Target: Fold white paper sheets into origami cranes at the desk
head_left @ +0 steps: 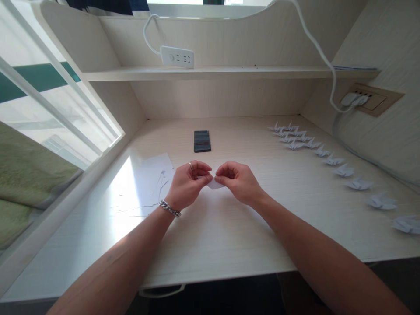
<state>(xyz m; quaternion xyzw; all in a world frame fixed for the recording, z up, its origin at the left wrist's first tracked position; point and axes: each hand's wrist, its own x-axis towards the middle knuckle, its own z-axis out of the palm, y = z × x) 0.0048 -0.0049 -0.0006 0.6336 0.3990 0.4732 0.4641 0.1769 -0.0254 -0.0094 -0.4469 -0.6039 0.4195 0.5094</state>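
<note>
- Pale wood-grain desk lies under both your hands, with a shelf beyond them carrying a white power strip.
- Loose white sheets lie just left of your left hand, washed out by window glare, so their edges and count are hard to tell.
- Far to the right of your right hand, a curved row of folded paper cranes runs toward the desk's edge; the nearest is cut off by the frame.
- Just beyond your fingertips lies a dark phone, its screen blurred.
- Your left hand and right hand are both pinched narrow on one small folded paper, held between them just above the desk.
- Most of that paper is hidden by your fingers; its folds cannot be read.
- I judge a pinch this tight could skew the crease or tear the paper.
</note>
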